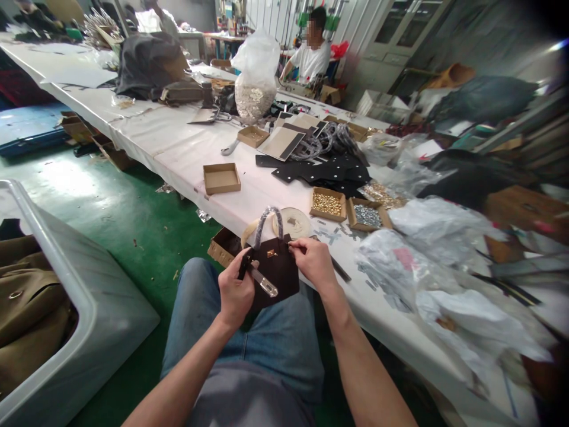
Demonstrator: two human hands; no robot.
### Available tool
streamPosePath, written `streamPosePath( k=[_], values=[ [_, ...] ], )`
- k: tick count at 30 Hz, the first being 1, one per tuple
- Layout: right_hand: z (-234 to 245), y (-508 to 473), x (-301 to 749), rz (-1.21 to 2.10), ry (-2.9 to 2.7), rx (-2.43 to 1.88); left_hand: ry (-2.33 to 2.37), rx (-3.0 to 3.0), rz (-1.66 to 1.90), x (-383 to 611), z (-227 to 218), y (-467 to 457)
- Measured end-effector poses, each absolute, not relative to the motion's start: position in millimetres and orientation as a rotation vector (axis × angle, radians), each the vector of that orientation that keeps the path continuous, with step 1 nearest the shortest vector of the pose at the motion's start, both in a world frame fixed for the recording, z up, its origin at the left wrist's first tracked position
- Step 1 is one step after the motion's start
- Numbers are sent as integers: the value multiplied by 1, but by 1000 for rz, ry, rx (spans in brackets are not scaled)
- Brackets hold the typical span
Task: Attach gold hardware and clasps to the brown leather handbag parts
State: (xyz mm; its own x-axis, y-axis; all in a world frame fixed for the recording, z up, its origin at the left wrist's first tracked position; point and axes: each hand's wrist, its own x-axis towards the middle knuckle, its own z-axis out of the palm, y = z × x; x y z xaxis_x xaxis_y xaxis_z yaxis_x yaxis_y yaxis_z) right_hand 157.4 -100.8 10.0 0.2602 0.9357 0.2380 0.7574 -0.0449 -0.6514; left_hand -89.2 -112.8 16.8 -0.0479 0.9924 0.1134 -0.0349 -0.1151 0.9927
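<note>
A small dark brown handbag [282, 276] rests upright against my lap at the table edge. Its arched handle [268, 218] is wrapped in clear film, and a gold clasp [272, 253] sits on its front. My left hand [237, 284] is closed on the bag's upper left corner, where a dark strap and a strip with a shiny metal plate [267, 286] stick out past the fingers. At the upper right corner, my right hand [313, 261] pinches the bag's edge with thumb and forefinger. Whatever small part lies between those fingertips is hidden.
Boxes of gold studs [328, 203] and silver pieces [367, 214] stand on the white table [178, 148]. Black panels [320, 172] lie behind them, plastic bags [418, 261] to the right. A grey bin [111, 314] stands left on the floor. A person [311, 56] sits across the table.
</note>
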Motion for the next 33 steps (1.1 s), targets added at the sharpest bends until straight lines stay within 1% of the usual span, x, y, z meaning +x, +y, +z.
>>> streamPosePath(
  k=[10,14,18,26,33],
  values=[
    [14,-102,150,251,-1617,-1854,1078,1419,1421,-86,9,-117],
    [8,-102,152,359,-1511,-1863,1116,1586,1461,-88,-2,-116],
    [1,-103,157,503,-1379,-1843,1145,1601,1451,-88,-6,-112],
    [0,-103,163,562,-1365,-1829,1165,1572,1443,-89,-6,-111],
    [6,-97,163,543,-1436,-1876,1144,1592,1451,-89,-8,-110]
  ],
)
